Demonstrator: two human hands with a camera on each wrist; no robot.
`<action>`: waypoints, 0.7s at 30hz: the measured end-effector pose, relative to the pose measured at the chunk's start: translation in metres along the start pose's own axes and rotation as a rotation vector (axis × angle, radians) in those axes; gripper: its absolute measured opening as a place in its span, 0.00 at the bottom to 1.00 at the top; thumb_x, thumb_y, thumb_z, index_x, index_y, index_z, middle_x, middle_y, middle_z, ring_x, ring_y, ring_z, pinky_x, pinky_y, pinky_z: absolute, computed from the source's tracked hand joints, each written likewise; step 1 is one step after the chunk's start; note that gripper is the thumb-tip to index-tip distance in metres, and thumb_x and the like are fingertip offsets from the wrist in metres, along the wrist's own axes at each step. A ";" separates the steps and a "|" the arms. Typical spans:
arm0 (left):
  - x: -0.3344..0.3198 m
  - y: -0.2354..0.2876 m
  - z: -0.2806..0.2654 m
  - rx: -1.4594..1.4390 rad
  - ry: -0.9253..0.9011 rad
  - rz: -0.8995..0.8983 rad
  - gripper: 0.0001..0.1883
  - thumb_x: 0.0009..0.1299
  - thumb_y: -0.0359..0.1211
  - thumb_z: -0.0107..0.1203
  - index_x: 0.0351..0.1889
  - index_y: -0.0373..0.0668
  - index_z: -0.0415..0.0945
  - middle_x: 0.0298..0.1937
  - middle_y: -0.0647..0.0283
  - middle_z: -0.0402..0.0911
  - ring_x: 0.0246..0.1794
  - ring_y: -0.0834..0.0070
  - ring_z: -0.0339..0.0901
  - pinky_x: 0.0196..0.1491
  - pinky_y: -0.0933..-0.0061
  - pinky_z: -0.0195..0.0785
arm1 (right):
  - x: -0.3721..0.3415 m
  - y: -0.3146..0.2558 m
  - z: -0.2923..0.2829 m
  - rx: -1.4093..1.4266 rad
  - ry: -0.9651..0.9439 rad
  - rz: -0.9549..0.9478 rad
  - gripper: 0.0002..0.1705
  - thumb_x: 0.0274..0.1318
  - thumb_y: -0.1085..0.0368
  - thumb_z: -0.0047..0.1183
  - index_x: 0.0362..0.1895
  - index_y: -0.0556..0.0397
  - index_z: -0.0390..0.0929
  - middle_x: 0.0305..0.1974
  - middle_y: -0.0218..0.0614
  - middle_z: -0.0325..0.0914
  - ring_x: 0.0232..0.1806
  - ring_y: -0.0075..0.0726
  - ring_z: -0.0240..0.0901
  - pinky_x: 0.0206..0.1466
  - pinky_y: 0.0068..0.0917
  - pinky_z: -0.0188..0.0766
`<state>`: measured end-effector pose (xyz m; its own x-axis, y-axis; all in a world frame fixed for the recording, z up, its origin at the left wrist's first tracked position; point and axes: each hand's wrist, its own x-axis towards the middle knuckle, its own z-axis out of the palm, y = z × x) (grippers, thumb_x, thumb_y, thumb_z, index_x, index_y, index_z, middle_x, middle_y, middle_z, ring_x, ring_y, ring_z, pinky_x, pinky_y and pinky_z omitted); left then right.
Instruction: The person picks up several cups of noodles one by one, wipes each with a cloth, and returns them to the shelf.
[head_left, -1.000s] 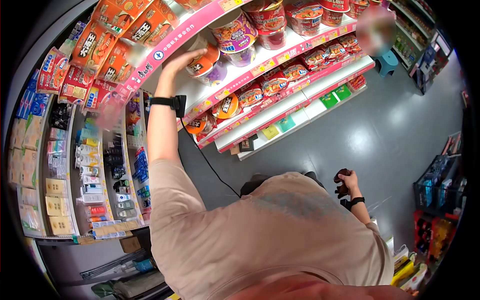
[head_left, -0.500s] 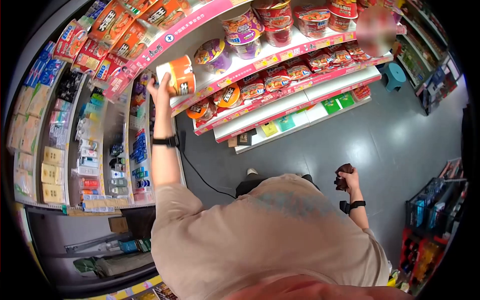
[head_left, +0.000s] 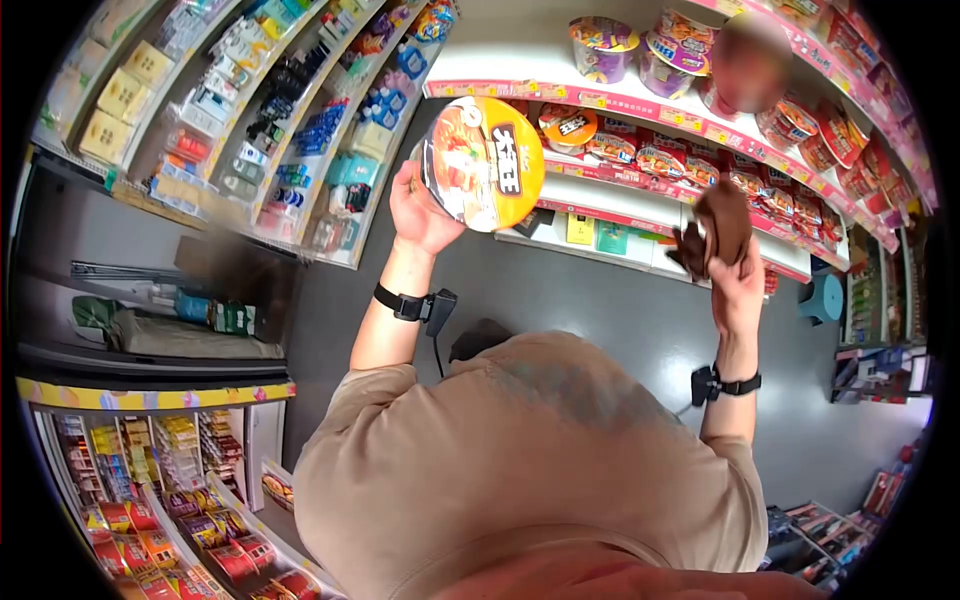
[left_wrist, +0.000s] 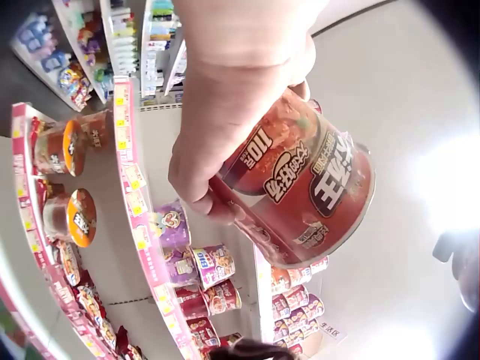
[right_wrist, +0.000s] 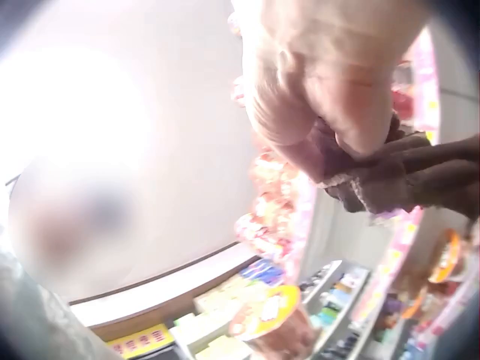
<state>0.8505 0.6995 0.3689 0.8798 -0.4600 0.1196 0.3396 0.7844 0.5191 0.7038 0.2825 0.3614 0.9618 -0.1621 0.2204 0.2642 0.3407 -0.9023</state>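
Before the shelf (head_left: 500,60), by head view, holds an orange noodle cup (head_left: 480,165) in the left hand (head_left: 425,215) and a brown crumpled thing (head_left: 722,225) in the right hand (head_left: 738,290). By left wrist view, grips the cup in tilted position. By right wrist view, pinches the brown crumpled thing.

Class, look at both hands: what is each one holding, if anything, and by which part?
The left hand holds an orange noodle tub by its side wall; the right hand grips a brown, cloth-like item by a bunched part.
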 end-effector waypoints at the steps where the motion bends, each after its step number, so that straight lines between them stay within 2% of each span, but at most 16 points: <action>1: -0.008 -0.003 -0.005 -0.028 -0.013 -0.029 0.42 0.71 0.60 0.45 0.77 0.46 0.58 0.78 0.54 0.62 0.76 0.53 0.61 0.75 0.41 0.52 | 0.011 -0.009 0.020 0.010 -0.018 -0.093 0.37 0.59 0.77 0.57 0.72 0.60 0.60 0.67 0.44 0.69 0.69 0.40 0.67 0.75 0.39 0.61; 2: -0.016 -0.006 -0.009 0.019 0.080 -0.028 0.42 0.70 0.59 0.46 0.77 0.44 0.58 0.77 0.53 0.63 0.75 0.52 0.62 0.74 0.41 0.56 | 0.017 -0.020 0.043 0.029 -0.043 -0.170 0.35 0.59 0.76 0.58 0.70 0.61 0.62 0.66 0.45 0.71 0.67 0.41 0.69 0.73 0.39 0.63; 3: -0.022 -0.009 -0.016 0.007 0.096 -0.047 0.42 0.70 0.58 0.46 0.77 0.43 0.59 0.77 0.52 0.63 0.75 0.52 0.62 0.74 0.43 0.55 | 0.021 -0.025 0.065 0.048 -0.068 -0.248 0.34 0.60 0.74 0.59 0.69 0.61 0.63 0.64 0.46 0.73 0.65 0.42 0.72 0.72 0.40 0.66; 5: -0.036 -0.010 -0.015 -0.080 0.066 -0.129 0.40 0.68 0.55 0.46 0.76 0.44 0.60 0.74 0.54 0.67 0.74 0.55 0.66 0.73 0.45 0.59 | 0.027 -0.015 0.110 0.038 -0.118 -0.425 0.31 0.60 0.72 0.61 0.67 0.61 0.66 0.62 0.49 0.75 0.62 0.45 0.75 0.67 0.41 0.71; 6: -0.041 -0.010 -0.014 -0.070 0.026 -0.145 0.41 0.67 0.55 0.47 0.76 0.45 0.59 0.74 0.54 0.67 0.74 0.54 0.66 0.73 0.46 0.60 | 0.028 -0.005 0.129 -0.061 -0.142 -0.419 0.32 0.59 0.72 0.62 0.66 0.60 0.67 0.61 0.50 0.76 0.61 0.48 0.76 0.65 0.44 0.74; 9: -0.059 -0.012 -0.010 -0.142 -0.024 -0.198 0.42 0.68 0.55 0.46 0.77 0.45 0.57 0.74 0.55 0.67 0.72 0.57 0.67 0.72 0.48 0.62 | 0.047 0.044 0.204 -0.790 -0.398 -0.797 0.41 0.42 0.62 0.74 0.64 0.51 0.75 0.60 0.46 0.69 0.66 0.54 0.63 0.68 0.49 0.62; 10: -0.069 -0.014 -0.009 -0.082 0.004 -0.138 0.40 0.71 0.55 0.46 0.76 0.44 0.58 0.73 0.54 0.68 0.72 0.58 0.68 0.71 0.50 0.63 | 0.046 0.059 0.238 -0.984 -0.378 -0.850 0.38 0.41 0.60 0.74 0.61 0.44 0.78 0.58 0.45 0.65 0.64 0.58 0.59 0.69 0.53 0.55; 11: -0.073 -0.015 -0.022 -0.195 -0.028 -0.155 0.37 0.74 0.55 0.47 0.75 0.43 0.59 0.73 0.54 0.68 0.71 0.59 0.69 0.71 0.52 0.63 | 0.044 0.080 0.257 -0.804 -0.387 -0.768 0.33 0.45 0.62 0.71 0.59 0.42 0.78 0.65 0.51 0.61 0.72 0.66 0.50 0.74 0.58 0.46; 13: -0.093 0.000 -0.037 -0.221 -0.007 -0.177 0.37 0.74 0.55 0.47 0.74 0.41 0.60 0.72 0.54 0.69 0.70 0.59 0.70 0.72 0.54 0.62 | 0.044 0.086 0.282 -1.004 -0.351 -0.763 0.29 0.50 0.69 0.63 0.60 0.47 0.76 0.75 0.55 0.49 0.78 0.71 0.42 0.77 0.59 0.44; 14: -0.100 0.005 -0.041 -0.187 0.017 -0.134 0.37 0.74 0.54 0.47 0.73 0.40 0.60 0.72 0.54 0.70 0.70 0.59 0.70 0.71 0.54 0.62 | 0.049 0.096 0.289 -0.838 -0.390 -0.719 0.30 0.54 0.71 0.58 0.63 0.52 0.71 0.77 0.57 0.47 0.80 0.72 0.37 0.79 0.60 0.38; 15: -0.110 0.009 -0.044 -0.148 0.044 -0.099 0.36 0.74 0.54 0.47 0.73 0.39 0.61 0.71 0.54 0.71 0.69 0.59 0.71 0.71 0.54 0.62 | 0.050 0.100 0.299 -0.856 -0.323 -0.661 0.25 0.63 0.71 0.53 0.64 0.58 0.68 0.72 0.57 0.60 0.77 0.61 0.52 0.78 0.52 0.48; 17: -0.126 0.018 -0.052 -0.099 0.114 -0.032 0.35 0.75 0.53 0.47 0.72 0.37 0.62 0.70 0.54 0.72 0.69 0.60 0.71 0.71 0.54 0.63 | 0.055 0.131 0.304 -0.539 -0.203 -0.187 0.20 0.70 0.69 0.48 0.63 0.63 0.68 0.64 0.53 0.71 0.70 0.47 0.66 0.74 0.41 0.60; 18: -0.130 0.023 -0.055 -0.090 0.148 0.008 0.35 0.75 0.52 0.47 0.71 0.37 0.63 0.69 0.54 0.73 0.68 0.60 0.72 0.70 0.55 0.63 | 0.050 0.130 0.318 -0.593 -0.143 -0.175 0.19 0.70 0.65 0.49 0.59 0.63 0.70 0.54 0.55 0.76 0.60 0.53 0.74 0.66 0.38 0.67; 19: -0.133 0.028 -0.059 -0.081 0.179 0.049 0.34 0.75 0.51 0.46 0.70 0.36 0.64 0.68 0.54 0.74 0.68 0.60 0.72 0.70 0.55 0.63 | 0.041 0.139 0.324 -0.685 -0.123 -0.206 0.21 0.70 0.64 0.50 0.60 0.64 0.69 0.56 0.56 0.72 0.60 0.56 0.71 0.68 0.42 0.65; 21: -0.138 0.041 -0.074 -0.130 0.227 0.052 0.32 0.75 0.51 0.44 0.69 0.36 0.66 0.67 0.54 0.75 0.67 0.60 0.73 0.70 0.55 0.64 | 0.009 0.149 0.345 -0.954 -0.096 -0.448 0.23 0.69 0.64 0.49 0.63 0.66 0.66 0.64 0.60 0.63 0.66 0.61 0.64 0.70 0.46 0.61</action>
<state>0.7672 0.8258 0.3107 0.9443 -0.3241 -0.0576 0.3190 0.8580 0.4027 0.7767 0.6514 0.3565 0.8028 -0.0047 0.5962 0.4713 -0.6075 -0.6393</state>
